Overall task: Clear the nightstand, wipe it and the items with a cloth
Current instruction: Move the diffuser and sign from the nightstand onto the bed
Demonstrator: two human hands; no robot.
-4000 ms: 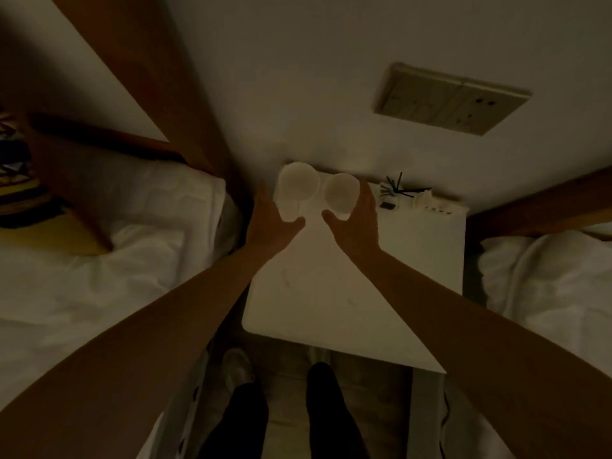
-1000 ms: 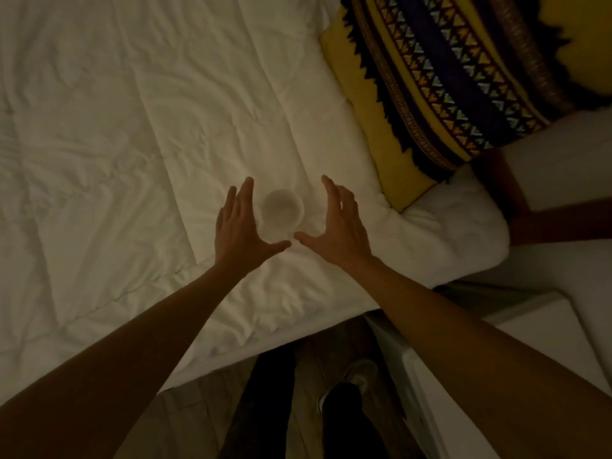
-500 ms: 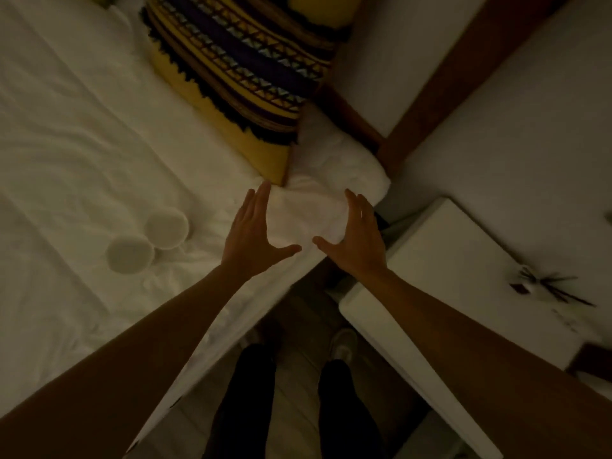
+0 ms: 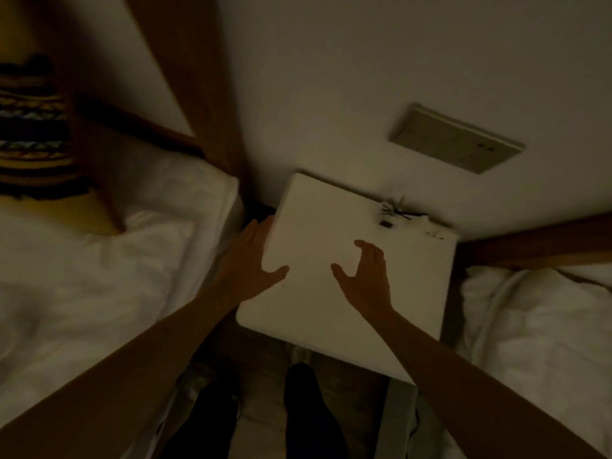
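The white nightstand [image 4: 318, 313] stands between two beds in dim light. At its far right corner lie a small white thing with dark sticks [image 4: 392, 212] and a small white block [image 4: 430, 230]. My left hand [image 4: 246, 265] hovers over the nightstand's left edge, fingers spread, holding nothing. My right hand [image 4: 367, 279] hangs over the middle of the top, fingers curled apart, also empty. No cloth is visible, and the two white cups are out of view.
A white bed [image 4: 99, 276] lies to the left with a patterned yellow pillow [image 4: 33, 134] at its head. Another white bed [image 4: 536, 332] lies to the right. A switch panel [image 4: 457, 142] sits on the wall. My legs [image 4: 258, 415] stand before the nightstand.
Both hands set two white cups on the left bed, let go, and swung back right. They now hover empty over the nightstand.
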